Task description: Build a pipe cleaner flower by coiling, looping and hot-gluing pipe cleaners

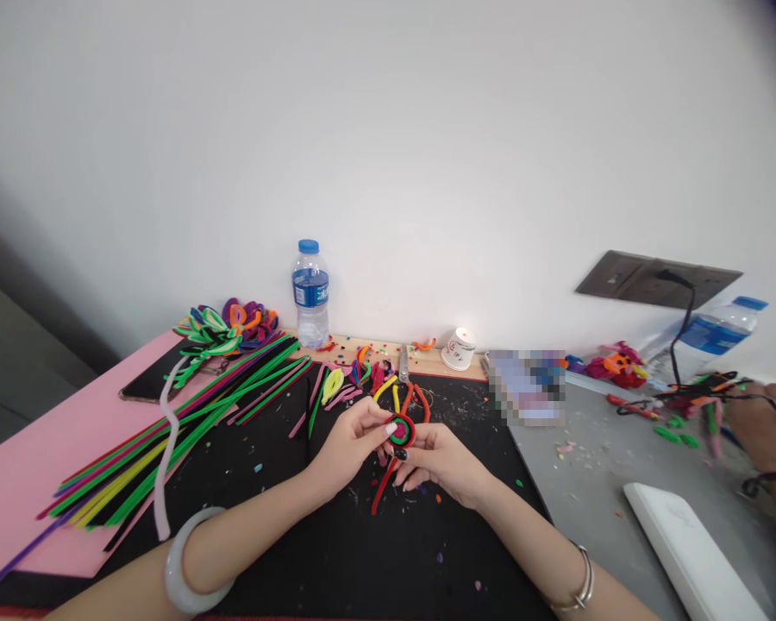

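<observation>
Between my two hands is a coiled pipe-cleaner disc [400,430] with a magenta centre, green and black rings and a red outer edge. My left hand [351,440] pinches its left side, thumb on the front. From the right, my right hand [441,459] grips the lower edge with thumb and fingers. A red pipe-cleaner end [381,492] hangs below the disc, over the black mat [388,561]. Just beyond the hands lie short yellow and red pipe-cleaner pieces [419,398] and a nail clipper [403,364].
Long pipe cleaners [187,431] spread across the left, partly over a pink sheet [32,483]. Along the wall stand a water bottle [309,297] and a paper cup [459,349]. On the grey surface at right lie a white device [685,543] and cables; another person's hand [766,431] is there.
</observation>
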`<move>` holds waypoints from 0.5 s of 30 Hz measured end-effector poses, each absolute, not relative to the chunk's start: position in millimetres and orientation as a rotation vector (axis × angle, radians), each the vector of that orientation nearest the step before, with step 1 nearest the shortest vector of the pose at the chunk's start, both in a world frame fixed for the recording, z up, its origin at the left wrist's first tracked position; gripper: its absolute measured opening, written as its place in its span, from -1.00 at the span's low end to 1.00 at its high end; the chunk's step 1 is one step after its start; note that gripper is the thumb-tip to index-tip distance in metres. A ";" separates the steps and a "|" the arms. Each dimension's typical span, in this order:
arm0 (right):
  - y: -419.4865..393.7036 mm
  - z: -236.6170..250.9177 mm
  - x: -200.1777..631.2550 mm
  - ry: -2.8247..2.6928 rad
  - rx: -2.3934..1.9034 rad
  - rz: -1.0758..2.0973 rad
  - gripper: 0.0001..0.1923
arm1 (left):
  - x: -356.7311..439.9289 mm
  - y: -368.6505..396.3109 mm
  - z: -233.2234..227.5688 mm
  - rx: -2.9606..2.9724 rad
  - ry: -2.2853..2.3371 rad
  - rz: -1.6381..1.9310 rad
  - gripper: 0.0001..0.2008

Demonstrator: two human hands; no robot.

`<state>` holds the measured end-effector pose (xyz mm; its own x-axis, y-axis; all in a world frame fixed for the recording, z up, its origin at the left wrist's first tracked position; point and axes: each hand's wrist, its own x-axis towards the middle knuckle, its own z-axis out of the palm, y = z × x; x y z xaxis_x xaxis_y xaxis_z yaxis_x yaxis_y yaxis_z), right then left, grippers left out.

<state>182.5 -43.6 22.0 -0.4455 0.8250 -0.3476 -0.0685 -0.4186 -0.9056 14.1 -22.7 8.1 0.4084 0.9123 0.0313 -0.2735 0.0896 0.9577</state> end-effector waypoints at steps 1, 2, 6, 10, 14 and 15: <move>-43.6 21.6 182.5 -1.164 -1.128 1.912 -0.64 | 14.1 -22.8 8.1 1.154 0.709 0.998 -0.77; -43.7 21.2 182.5 -1.158 -1.129 1.907 -0.63 | 14.1 -23.0 8.2 1.161 0.710 0.998 -0.77; -43.6 20.8 182.5 -1.147 -1.153 1.881 -0.65 | 14.0 -23.3 8.6 1.169 0.720 0.995 -0.78; -43.9 21.4 181.5 -1.188 -1.157 1.836 -0.68 | 13.6 -23.0 9.4 1.166 0.744 0.991 -0.78; -44.9 20.8 179.6 -1.239 -1.205 1.725 -0.67 | 13.4 -23.9 12.3 1.136 0.806 0.955 -0.76; -45.3 20.8 179.0 -1.247 -1.217 1.698 -0.67 | 13.5 -24.3 13.1 1.128 0.822 0.944 -0.75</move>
<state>179.0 -45.3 20.8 -0.3189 0.9053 -0.2806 -0.0032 -0.2971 -0.9548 13.5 -24.3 13.1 0.3856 0.9203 -0.0666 -0.1928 0.1509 0.9696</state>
